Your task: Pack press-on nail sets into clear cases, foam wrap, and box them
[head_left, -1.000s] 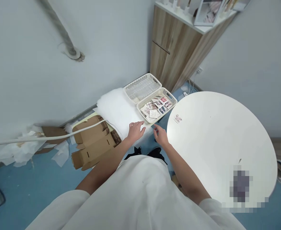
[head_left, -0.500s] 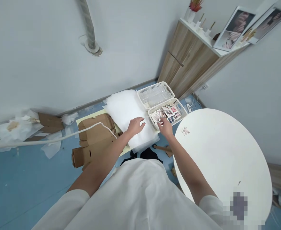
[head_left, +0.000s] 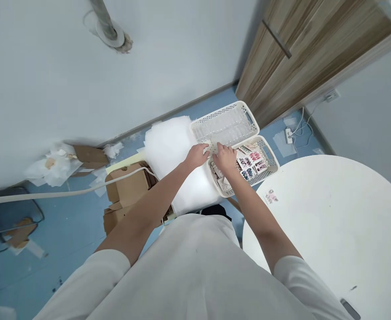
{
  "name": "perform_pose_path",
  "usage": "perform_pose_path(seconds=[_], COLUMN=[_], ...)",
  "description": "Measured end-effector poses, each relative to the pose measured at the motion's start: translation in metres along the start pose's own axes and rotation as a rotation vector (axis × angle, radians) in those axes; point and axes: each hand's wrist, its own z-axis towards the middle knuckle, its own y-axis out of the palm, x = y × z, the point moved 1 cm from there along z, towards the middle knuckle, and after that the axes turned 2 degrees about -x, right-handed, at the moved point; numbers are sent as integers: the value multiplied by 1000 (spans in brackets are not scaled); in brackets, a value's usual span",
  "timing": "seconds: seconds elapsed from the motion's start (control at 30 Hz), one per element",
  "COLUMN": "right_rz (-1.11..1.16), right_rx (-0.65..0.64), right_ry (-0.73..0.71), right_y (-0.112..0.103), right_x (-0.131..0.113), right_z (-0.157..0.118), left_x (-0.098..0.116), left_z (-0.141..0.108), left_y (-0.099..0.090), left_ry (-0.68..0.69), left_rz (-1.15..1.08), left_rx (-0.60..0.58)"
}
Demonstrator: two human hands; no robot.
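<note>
Two white perforated baskets stand side by side. The back basket (head_left: pixel 225 126) holds clear plastic pieces, and the front basket (head_left: pixel 273 165) holds several printed cards (head_left: pixel 253 163) with small nail-like designs. My left hand (head_left: pixel 196 156) is at the near left corner of the back basket, its fingers bent and closed around a pale spotted edge that I cannot identify. My right hand (head_left: pixel 225 158) lies over the left part of the front basket, fingers curled down towards that same pale piece. Its fingertips are partly hidden.
White foam sheets (head_left: pixel 172 138) lie left of the baskets, beside folded brown cardboard (head_left: pixel 129 189). A white cable (head_left: pixel 82 192) crosses above the cardboard. The round white table (head_left: pixel 329 222) at right bears a small card (head_left: pixel 271 196). A wooden cabinet (head_left: pixel 309 49) stands behind.
Both hands have moved forward and closer together, from the foam and the front basket's cards to where the baskets meet. The left fingers have closed. The view has tilted down.
</note>
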Motion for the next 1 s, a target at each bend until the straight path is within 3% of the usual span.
perform_pose_path(seconds=[0.33, 0.5, 0.7, 0.83, 1.0], right_rz=[-8, -15, -30, -19, 126], right_rx=[-85, -174, -190, -178, -73], right_ry=[118, 140, 151, 147, 146], right_y=[22, 21, 22, 20, 2], right_x=[0, 1, 1, 2, -3], right_z=[40, 49, 51, 47, 32], left_x=[-10, -12, -11, -16, -17], left_z=[55, 58, 52, 52, 46], left_y=[27, 33, 35, 34, 17], left_ry=[-48, -34, -5, 44, 128], left_rz=[-46, -74, -58, -144, -316], left_rx=[-60, -68, -92, 8, 208])
